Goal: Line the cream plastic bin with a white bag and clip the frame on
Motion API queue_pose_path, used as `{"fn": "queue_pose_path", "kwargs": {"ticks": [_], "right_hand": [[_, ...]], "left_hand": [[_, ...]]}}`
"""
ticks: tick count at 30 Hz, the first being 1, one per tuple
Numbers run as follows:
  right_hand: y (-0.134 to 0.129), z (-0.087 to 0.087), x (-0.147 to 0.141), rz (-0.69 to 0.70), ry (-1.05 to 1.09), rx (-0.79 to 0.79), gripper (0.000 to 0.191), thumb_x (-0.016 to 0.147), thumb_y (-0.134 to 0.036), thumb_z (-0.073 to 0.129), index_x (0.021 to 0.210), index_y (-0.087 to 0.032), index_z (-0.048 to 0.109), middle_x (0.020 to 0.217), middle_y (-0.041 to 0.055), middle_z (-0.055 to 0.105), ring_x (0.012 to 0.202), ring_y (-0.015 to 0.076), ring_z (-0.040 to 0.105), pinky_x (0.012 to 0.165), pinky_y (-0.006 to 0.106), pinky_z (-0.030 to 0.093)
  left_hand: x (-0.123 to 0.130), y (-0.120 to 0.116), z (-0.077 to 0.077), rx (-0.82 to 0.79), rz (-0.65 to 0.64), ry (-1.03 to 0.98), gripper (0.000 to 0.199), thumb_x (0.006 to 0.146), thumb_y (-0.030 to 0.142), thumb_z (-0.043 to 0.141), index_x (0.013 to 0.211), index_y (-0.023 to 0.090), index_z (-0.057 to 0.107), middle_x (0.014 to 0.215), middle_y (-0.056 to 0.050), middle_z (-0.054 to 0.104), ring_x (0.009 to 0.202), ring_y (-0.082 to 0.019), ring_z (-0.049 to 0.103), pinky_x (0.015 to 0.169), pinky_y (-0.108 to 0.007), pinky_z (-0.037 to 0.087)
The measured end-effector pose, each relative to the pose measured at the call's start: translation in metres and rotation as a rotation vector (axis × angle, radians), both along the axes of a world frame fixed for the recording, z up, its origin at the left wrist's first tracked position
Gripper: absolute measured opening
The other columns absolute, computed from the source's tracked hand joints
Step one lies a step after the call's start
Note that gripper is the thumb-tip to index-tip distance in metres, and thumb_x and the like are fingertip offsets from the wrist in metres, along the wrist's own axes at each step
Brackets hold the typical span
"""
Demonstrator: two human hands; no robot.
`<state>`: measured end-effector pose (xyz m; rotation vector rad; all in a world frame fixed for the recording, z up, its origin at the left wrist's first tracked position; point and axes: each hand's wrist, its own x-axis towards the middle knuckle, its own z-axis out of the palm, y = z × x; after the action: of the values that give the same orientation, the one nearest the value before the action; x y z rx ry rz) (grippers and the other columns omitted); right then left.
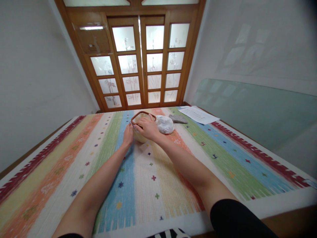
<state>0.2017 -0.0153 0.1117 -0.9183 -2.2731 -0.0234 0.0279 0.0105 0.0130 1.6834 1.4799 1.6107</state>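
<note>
A see-through, yellowish container (pixel 140 137) with a brown rounded-square rim (pixel 142 112) is between my hands on the striped cloth. My left hand (pixel 128 133) grips its near left side, thumb up by the rim. Over the near right part reaches my right hand (pixel 147 127), its fingers bent onto the rim and partly hiding the opening. What lies inside the container I cannot make out. Right beside it sits a crumpled white bundle (pixel 165 124), perhaps a plastic bag. A grey folded cloth (pixel 178 119) lies just past that.
Printed paper sheets (pixel 198 115) lie at the far right of the table. A striped tablecloth (pixel 109 185) covers the table. Wooden doors with glass panes (pixel 141 62) stand beyond its far edge. A pale glass panel (pixel 247 109) leans along the right wall.
</note>
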Motion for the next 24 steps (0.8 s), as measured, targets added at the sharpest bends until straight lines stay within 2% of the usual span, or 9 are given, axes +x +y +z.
{"fn": "queue_pose_path", "kwargs": {"ticks": [6,15,19,24], "right_hand": [[0.0012,-0.0028,-0.0003,-0.014,-0.040,-0.004,0.031,0.104,-0.042,0.049,0.108,-0.024,0.075,0.113,0.0065,0.074,0.118,0.0243,0.060,0.125,0.057,0.005],[-0.0006,0.0055,0.0020,-0.014,-0.037,-0.030,0.031,0.104,-0.040,0.049,0.107,-0.024,0.075,0.117,0.0063,0.073,0.121,0.0242,0.058,0.124,0.054,0.005],[-0.0002,0.0056,0.0028,-0.024,-0.101,-0.046,0.034,0.103,-0.044,0.049,0.101,-0.022,0.076,0.111,0.0078,0.075,0.118,0.0254,0.059,0.124,0.056,0.004],[0.0001,0.0054,0.0037,-0.017,-0.072,-0.015,0.034,0.104,-0.043,0.047,0.108,-0.023,0.074,0.117,0.0075,0.073,0.122,0.0252,0.058,0.123,0.055,0.006]], "left_hand": [[0.0028,-0.0033,0.0043,0.045,0.009,0.036,0.048,0.109,0.043,0.027,0.131,0.017,0.061,0.134,-0.012,0.064,0.129,-0.022,0.056,0.119,-0.040,0.037],[0.0037,-0.0043,0.0052,0.043,0.004,0.046,0.045,0.109,0.044,0.028,0.127,0.019,0.061,0.132,-0.012,0.065,0.125,-0.023,0.058,0.115,-0.044,0.040],[0.0038,-0.0052,0.0052,0.039,-0.006,0.045,0.047,0.109,0.044,0.027,0.131,0.018,0.059,0.134,-0.012,0.064,0.127,-0.023,0.056,0.117,-0.043,0.037],[0.0041,-0.0045,0.0054,0.038,-0.013,0.042,0.045,0.110,0.041,0.026,0.129,0.017,0.060,0.134,-0.012,0.064,0.124,-0.022,0.057,0.115,-0.040,0.039]]}}
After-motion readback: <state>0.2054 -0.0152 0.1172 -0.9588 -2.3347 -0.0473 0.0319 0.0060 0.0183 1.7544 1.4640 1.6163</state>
